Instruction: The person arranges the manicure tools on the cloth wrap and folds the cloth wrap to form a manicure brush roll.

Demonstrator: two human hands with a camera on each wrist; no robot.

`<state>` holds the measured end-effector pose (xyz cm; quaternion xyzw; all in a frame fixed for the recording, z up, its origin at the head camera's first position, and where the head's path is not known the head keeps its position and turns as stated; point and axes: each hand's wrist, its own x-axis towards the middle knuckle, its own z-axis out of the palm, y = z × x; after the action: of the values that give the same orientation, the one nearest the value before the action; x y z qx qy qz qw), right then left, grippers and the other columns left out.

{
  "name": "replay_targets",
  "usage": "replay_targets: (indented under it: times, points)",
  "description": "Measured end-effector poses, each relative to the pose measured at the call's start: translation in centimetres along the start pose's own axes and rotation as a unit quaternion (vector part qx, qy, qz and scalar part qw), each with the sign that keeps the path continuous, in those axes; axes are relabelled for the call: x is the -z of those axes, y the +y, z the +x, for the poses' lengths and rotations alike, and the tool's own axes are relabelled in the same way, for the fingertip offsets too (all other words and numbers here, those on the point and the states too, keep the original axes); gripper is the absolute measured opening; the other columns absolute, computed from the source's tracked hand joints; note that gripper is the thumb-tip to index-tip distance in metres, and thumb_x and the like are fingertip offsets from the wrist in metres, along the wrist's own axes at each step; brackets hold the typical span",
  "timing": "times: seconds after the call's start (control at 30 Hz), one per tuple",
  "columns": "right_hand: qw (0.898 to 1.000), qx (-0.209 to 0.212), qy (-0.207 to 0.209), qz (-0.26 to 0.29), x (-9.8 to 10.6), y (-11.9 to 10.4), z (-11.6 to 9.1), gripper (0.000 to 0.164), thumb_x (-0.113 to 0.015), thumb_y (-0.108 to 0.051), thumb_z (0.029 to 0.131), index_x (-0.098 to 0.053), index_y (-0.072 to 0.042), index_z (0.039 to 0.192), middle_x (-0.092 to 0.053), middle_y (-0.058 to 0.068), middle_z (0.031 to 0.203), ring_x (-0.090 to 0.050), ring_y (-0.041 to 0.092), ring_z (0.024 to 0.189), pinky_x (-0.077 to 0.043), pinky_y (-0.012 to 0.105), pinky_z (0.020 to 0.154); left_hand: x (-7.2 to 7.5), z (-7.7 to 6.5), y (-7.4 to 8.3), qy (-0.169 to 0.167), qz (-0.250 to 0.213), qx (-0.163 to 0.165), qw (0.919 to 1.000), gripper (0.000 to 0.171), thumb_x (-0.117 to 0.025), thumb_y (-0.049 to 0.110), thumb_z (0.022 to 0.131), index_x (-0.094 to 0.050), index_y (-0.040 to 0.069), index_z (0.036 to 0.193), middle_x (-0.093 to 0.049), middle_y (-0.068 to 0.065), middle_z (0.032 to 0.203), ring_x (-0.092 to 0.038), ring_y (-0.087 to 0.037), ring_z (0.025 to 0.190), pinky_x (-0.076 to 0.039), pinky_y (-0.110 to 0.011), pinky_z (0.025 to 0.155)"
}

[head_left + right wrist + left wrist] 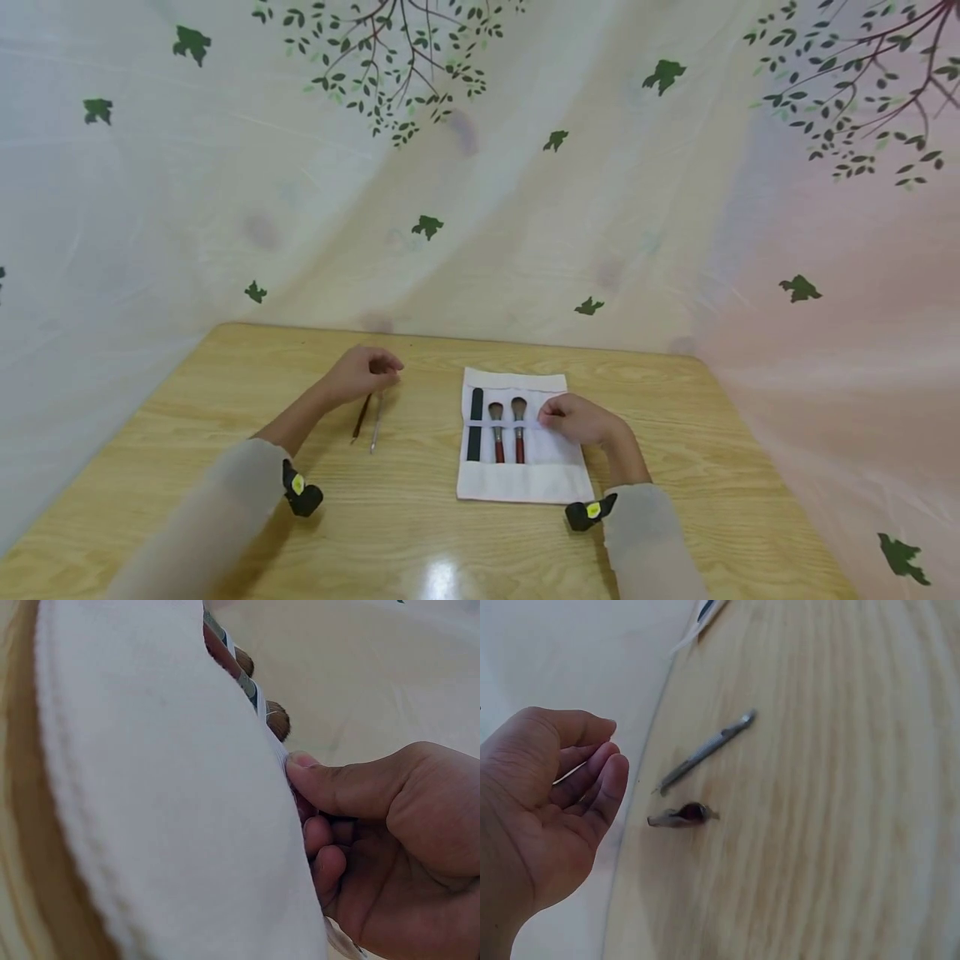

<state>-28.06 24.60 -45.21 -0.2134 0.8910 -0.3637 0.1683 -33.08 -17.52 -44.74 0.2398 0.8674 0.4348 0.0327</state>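
Observation:
My right hand (583, 420) pinches the white elastic band (279, 747) at the right side of a white cloth brush roll (517, 483). Two makeup brushes (519, 435) with red handles and brown bristles are tucked under that band. Left of them stands a black flat strip (476, 417) with a rounded top. My left hand (363, 372) hovers with loosely bent fingers and nothing in them. Near it on the table lie a thin silver metal tool (709, 753) with a textured handle and a slim dark brown tool (362, 418).
The wooden table (420, 533) ends at a back edge against a hanging curtain (480, 275) printed with leaves and branches. Bare wood lies between the two thin tools and the brush roll. Each wrist wears a small black camera (302, 493).

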Motion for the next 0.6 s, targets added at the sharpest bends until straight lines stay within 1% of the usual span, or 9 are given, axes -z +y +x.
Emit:
replay_targets:
  times: [0.2, 0.33, 0.43, 0.6]
  points:
    - [1.000, -0.008, 0.001, 0.011, -0.1, 0.0, 0.1, 0.020, -0.051, -0.004, 0.106, -0.064, -0.003, 0.091, -0.046, -0.001, 0.075, -0.043, 0.016, 0.070, -0.037, 0.029, 0.062, 0.4, -1.6, 0.0, -0.022, 0.036, 0.010, 0.9991, 0.021, -0.073, 0.007, 0.093, -0.071, -0.004, 0.110, -0.071, -0.005, 0.096, -0.065, -0.019, 0.089, -0.055, -0.032, 0.078]
    - [1.000, -0.007, -0.002, 0.018, -0.1, -0.1, 0.0, 0.020, -0.051, -0.005, 0.106, -0.063, -0.001, 0.090, -0.045, -0.001, 0.074, -0.043, 0.016, 0.067, -0.038, 0.029, 0.059, 0.5, -2.2, -0.2, -0.035, 0.039, 0.026, 0.9983, 0.022, -0.075, 0.006, 0.089, -0.071, -0.003, 0.109, -0.071, -0.005, 0.095, -0.066, -0.019, 0.089, -0.055, -0.036, 0.080]
    - [1.000, -0.006, -0.001, 0.019, -0.1, -0.2, 0.0, 0.020, -0.051, -0.005, 0.106, -0.063, -0.001, 0.090, -0.045, -0.001, 0.074, -0.042, 0.016, 0.067, -0.037, 0.029, 0.059, 0.4, -2.5, -0.5, -0.045, 0.037, 0.042, 0.9974, 0.023, -0.077, 0.008, 0.087, -0.071, 0.000, 0.108, -0.071, -0.003, 0.094, -0.065, -0.017, 0.088, -0.054, -0.036, 0.080]
    - [1.000, -0.007, 0.001, 0.022, -0.2, -0.1, 0.0, 0.020, -0.052, -0.005, 0.106, -0.064, -0.002, 0.090, -0.045, -0.001, 0.076, -0.043, 0.016, 0.069, -0.037, 0.029, 0.061, 0.0, -2.6, -0.4, -0.052, 0.039, 0.031, 0.9974, 0.025, -0.082, 0.007, 0.084, -0.071, 0.000, 0.105, -0.069, -0.002, 0.089, -0.064, -0.016, 0.084, -0.053, -0.034, 0.077]
